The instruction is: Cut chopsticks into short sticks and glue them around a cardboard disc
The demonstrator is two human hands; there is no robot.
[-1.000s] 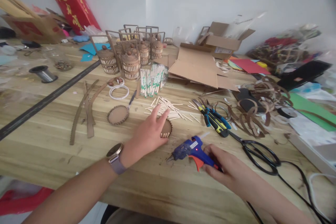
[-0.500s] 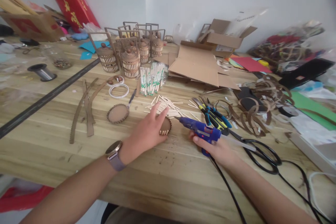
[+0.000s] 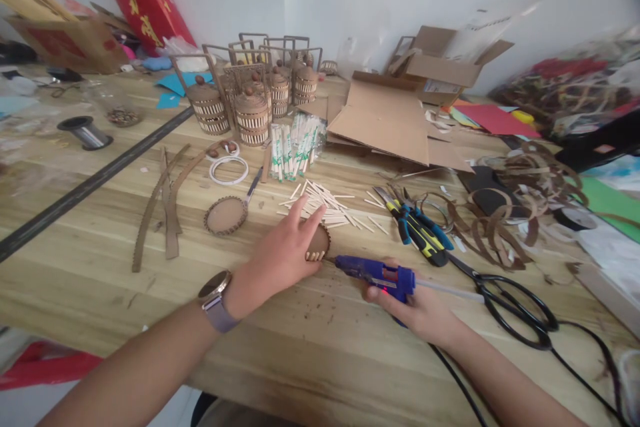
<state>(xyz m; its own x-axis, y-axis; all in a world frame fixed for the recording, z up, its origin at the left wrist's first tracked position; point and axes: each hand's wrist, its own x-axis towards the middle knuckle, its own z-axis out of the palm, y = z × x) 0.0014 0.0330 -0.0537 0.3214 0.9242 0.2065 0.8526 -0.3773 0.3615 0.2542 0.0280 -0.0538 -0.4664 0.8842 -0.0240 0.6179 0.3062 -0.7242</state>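
Observation:
My right hand [image 3: 407, 310] grips a blue hot glue gun [image 3: 373, 273] with a glue stick out of its back. The nozzle points left, at the rim of a small round cardboard base [image 3: 320, 243] with a toothed edge. Short pale sticks stand along the near part of that rim. My left hand [image 3: 283, 243], with a watch on its wrist, holds the base from the left; its thumb lies at the near edge and two fingers stretch out above. Beyond it lies a pile of loose wooden sticks [image 3: 327, 203]. Another toothed round base [image 3: 225, 215] rests to the left.
Pliers [image 3: 423, 220] and black-handled scissors [image 3: 520, 307] lie on the right, near curled brown strips [image 3: 500, 227]. Behind stand several handled lidded baskets [image 3: 253, 119], wrapped stick packs [image 3: 295, 147] and flattened cardboard [image 3: 383, 117]. A wire spool [image 3: 85, 132] stands at left.
The glue gun in my right hand has come lower and nearer to me, and its nozzle has shifted to the base's near right rim. My left hand stays on the base.

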